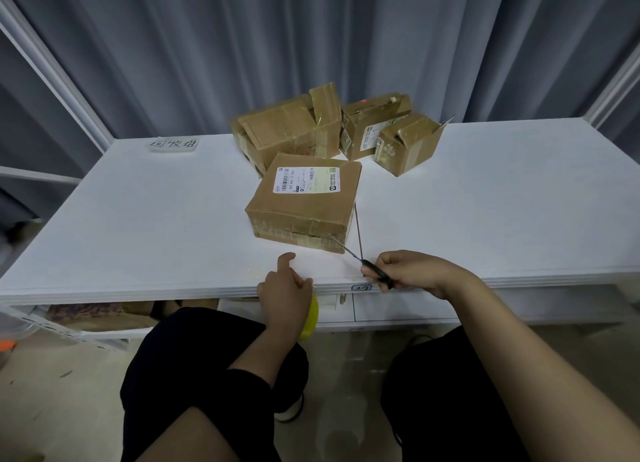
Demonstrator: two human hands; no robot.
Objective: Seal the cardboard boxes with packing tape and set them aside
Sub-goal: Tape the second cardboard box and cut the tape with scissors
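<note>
Two tools poised before the labelled box (304, 198): right grip (412, 271) holds open scissors (360, 259), left grip (284, 288) clutches the tape roll (310, 318), apparently to cut a strip.

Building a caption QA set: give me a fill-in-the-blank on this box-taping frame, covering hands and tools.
1. The right hand grips a pair of ____ with the blades spread apart.
2. The roll of tape held by the left hand below the table edge is ____ in colour.
3. The nearest box has a white shipping ____ on its top face.
Missing words: scissors; yellow; label.
</note>
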